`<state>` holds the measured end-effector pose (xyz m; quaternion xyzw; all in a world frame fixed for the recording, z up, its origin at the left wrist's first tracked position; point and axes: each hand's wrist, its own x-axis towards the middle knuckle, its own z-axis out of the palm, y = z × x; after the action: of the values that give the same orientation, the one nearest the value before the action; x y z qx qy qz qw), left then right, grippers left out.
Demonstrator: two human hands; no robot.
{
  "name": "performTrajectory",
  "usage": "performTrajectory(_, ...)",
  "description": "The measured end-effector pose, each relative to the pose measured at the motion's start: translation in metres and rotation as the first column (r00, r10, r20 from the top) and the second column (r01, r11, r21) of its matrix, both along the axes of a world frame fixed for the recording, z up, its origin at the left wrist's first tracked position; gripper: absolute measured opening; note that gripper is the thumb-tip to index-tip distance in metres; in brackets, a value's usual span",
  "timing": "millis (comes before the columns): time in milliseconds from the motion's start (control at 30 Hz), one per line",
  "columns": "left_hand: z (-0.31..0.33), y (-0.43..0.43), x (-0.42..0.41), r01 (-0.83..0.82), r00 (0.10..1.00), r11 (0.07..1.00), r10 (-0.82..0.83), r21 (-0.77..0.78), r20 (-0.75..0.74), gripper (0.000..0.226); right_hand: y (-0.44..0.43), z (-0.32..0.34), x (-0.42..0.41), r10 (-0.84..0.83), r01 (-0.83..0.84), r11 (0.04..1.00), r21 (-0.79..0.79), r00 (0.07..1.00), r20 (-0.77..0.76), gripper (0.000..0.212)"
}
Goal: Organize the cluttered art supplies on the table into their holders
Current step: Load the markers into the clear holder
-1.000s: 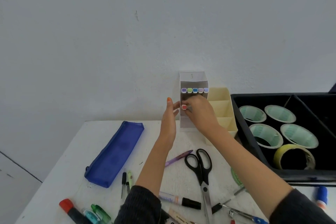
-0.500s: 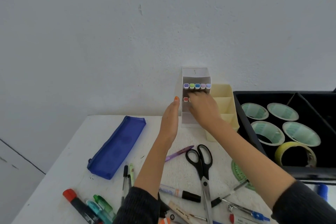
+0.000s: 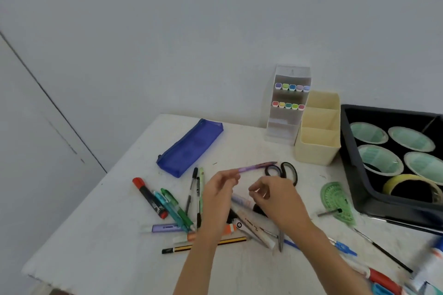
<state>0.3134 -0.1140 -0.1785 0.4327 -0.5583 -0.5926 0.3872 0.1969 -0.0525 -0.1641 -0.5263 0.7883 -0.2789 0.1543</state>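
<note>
Two hands sit mid-frame — the left hand point(image 3: 219, 195) pinches a slim purple plastic pen point(image 3: 257, 166) by its end, the right hand point(image 3: 275, 199) curls, hold unclear.

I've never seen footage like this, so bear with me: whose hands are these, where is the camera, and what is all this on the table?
There is no machine here: a person wears a wide-angle camera on the head, looking down at their own two bare hands. The left hand pinches a purple pen by one end. The right hand hovers beside it, fingers curled; whether it holds anything is unclear. Loose pens, scissors and a blue pencil case lie on the white table. At the back stand a white marker rack, a cream holder and a black tray of tape rolls.
</note>
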Motion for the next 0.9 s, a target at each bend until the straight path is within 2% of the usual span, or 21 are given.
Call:
performTrajectory(133,-0.009,0.021,0.016,-0.063,0.998,0.998,0.063,-0.011,0.001,0.027,0.022,-0.017,0.014,0.069,-0.057,0.978,0.203,0.996,-0.055,0.024)
performTrajectory(200,-0.011,0.031,0.021,-0.071,0.997,0.997,0.071,-0.026,0.012,0.029,0.028,-0.023,0.019,0.099,-0.072,0.967,0.246,0.99,-0.098,0.029)
performTrajectory(400,-0.014,0.053,0.032,-0.155,0.987,0.986,0.157,-0.055,0.045,0.027,0.039,-0.026,0.024,0.03,-0.033,0.991,0.128,0.999,0.024,0.023)
performTrajectory(567,-0.013,0.064,0.046,-0.331,0.941,0.936,0.337,-0.123,0.025,0.028,0.042,-0.023,0.031,-0.061,0.084,0.994,-0.074,0.963,0.264,0.019)
performTrajectory(700,-0.018,0.068,0.063,-0.469,0.872,0.861,0.486,-0.197,0.049,0.026,0.047,-0.022,0.037,-0.058,0.176,0.968,-0.181,0.852,0.521,0.019)
performTrajectory(833,-0.033,0.064,0.084,-0.52,0.797,0.784,0.588,-0.34,0.136,0.029,0.05,-0.014,0.041,-0.037,0.34,0.911,-0.232,0.629,0.776,0.022)
performTrajectory(900,-0.041,0.057,0.095,-0.461,0.757,0.759,0.607,-0.459,0.243,0.028,0.05,-0.011,0.041,-0.025,0.401,0.887,-0.231,0.539,0.842,0.026)
